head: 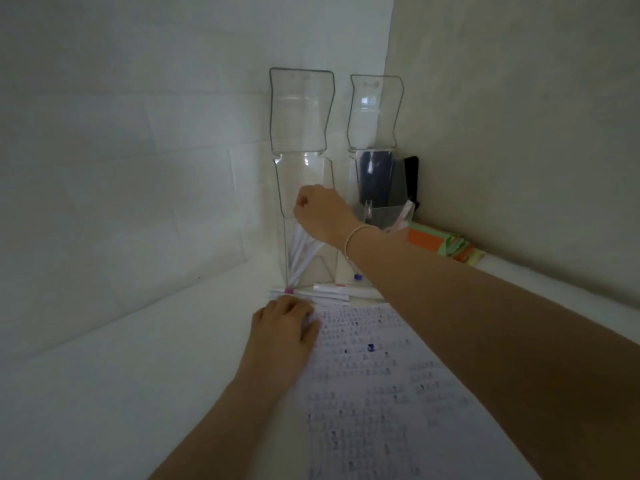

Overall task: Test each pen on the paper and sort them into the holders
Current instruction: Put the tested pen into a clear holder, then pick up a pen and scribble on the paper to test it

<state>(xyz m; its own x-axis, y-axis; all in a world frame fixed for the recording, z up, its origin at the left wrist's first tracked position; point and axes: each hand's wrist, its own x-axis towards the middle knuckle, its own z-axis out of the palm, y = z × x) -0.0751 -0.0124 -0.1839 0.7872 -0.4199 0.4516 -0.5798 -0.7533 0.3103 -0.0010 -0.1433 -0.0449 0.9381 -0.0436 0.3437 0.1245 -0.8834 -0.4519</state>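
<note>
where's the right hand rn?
Head view, centre: right hand reaches into the left clear holder, above the white pens standing in it.

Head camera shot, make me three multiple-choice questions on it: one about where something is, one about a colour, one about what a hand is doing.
1. Where do the loose pens lie?
A. On the table in front of the left holder
B. Inside the dark cup
C. On the orange paper

2. What colour is the band on the pen nearest the left hand?
A. Green
B. Pink
C. Black

3. What is the right hand doing?
A. Lying flat on the sheet
B. Reaching over the left holder, fingers curled
C. Holding the dark cup

Answers:
1. A: they lie at the foot of the left holder, above the scribbled paper.
2. B: a pink band shows just beyond the left hand.
3. B: the right hand sits over the white pens standing in that holder; whether it grips one is hidden.
</note>
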